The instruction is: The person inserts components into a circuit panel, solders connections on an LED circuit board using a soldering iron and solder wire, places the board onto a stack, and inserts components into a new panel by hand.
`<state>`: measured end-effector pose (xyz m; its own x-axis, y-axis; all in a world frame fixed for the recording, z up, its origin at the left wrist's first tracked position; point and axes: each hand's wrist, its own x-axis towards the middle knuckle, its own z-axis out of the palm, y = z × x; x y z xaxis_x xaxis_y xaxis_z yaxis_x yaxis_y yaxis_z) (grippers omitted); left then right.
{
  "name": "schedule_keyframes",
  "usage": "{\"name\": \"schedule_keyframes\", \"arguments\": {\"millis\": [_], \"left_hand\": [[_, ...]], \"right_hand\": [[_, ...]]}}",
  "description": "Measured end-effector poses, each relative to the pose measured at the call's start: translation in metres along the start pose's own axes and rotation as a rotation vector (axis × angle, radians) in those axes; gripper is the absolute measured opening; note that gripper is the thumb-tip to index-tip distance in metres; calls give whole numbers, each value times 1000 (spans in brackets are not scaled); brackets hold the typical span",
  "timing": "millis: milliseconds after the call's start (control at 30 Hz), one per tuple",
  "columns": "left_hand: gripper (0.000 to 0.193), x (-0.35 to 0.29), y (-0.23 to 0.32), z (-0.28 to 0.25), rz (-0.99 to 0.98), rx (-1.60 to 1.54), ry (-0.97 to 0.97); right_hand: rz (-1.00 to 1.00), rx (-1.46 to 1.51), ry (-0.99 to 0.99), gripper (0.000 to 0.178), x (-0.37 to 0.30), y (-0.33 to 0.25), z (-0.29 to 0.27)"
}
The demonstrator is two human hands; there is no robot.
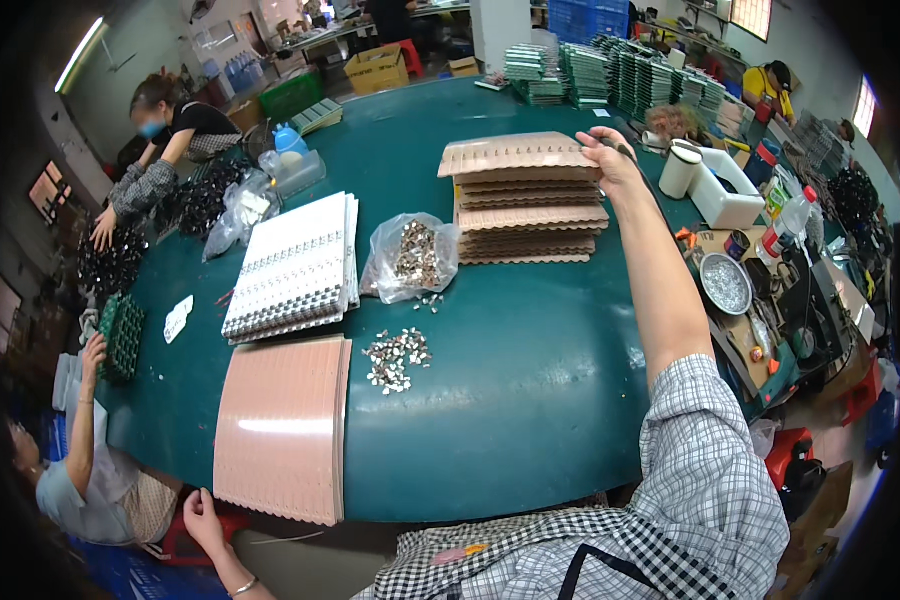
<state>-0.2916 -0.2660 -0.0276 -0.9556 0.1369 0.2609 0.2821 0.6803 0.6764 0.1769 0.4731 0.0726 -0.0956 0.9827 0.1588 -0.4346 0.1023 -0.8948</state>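
My right hand (612, 160) is stretched far out, its fingers closed on the right corner of a pink scalloped-edge sheet (515, 152). That sheet tops a staggered stack of similar pink sheets (530, 218). A thin dark strip shows beside the hand; what it is I cannot make out. My left hand (202, 520) is curled at the table's near edge, close to the lower left corner of a flat pink sheet pile (282, 425); anything inside its fingers is hidden. A clear bag of small shell-like chips (413, 256) and a loose heap of chips (397, 359) lie between the stacks.
White sheets with rows of dark marks (295, 255) lie beyond the pink pile on the green table (500, 400). At right stand a white foam box (725, 188), a metal bowl (725, 283) and a bottle (790, 225). Two co-workers sit at left; green-edged stacks (635, 75) stand behind.
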Motion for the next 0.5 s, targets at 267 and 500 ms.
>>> {"name": "schedule_keyframes", "arguments": {"millis": [267,500], "left_hand": [[29,13,-3,6,-98,-291,-193],[15,9,30,11,29,-178,-240]], "right_hand": [[-83,-820,54,24,14,10,9],[-340,-1307,98,20,4,6,8]]}}
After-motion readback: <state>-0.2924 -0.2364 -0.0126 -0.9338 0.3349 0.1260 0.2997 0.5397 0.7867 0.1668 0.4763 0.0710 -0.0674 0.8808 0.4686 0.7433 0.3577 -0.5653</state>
